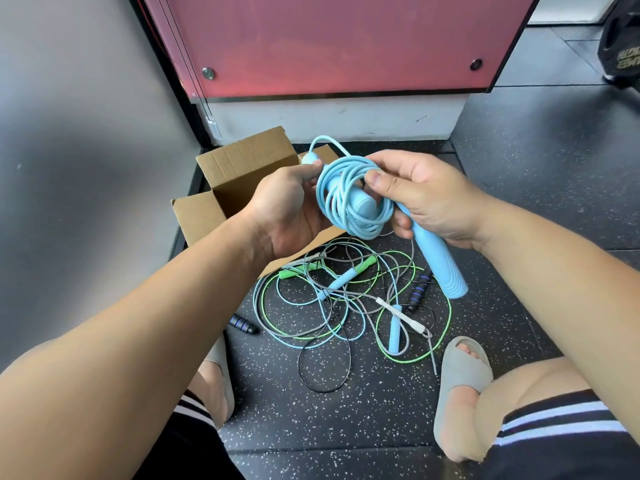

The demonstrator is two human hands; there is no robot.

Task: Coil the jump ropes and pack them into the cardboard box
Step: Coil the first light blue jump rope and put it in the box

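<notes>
Both grips were tight on the blue rope: the left hand pinched the coil, likely so its loops couldn't spring loose, and the right hand clamped a handle. Just behind them the box stood open. Below, a tangle of ropes waited on the floor.

My light-blue jump rope looks smooth matt plastic; cardboard box plain brown corrugated; floor speckled black rubber.
</notes>
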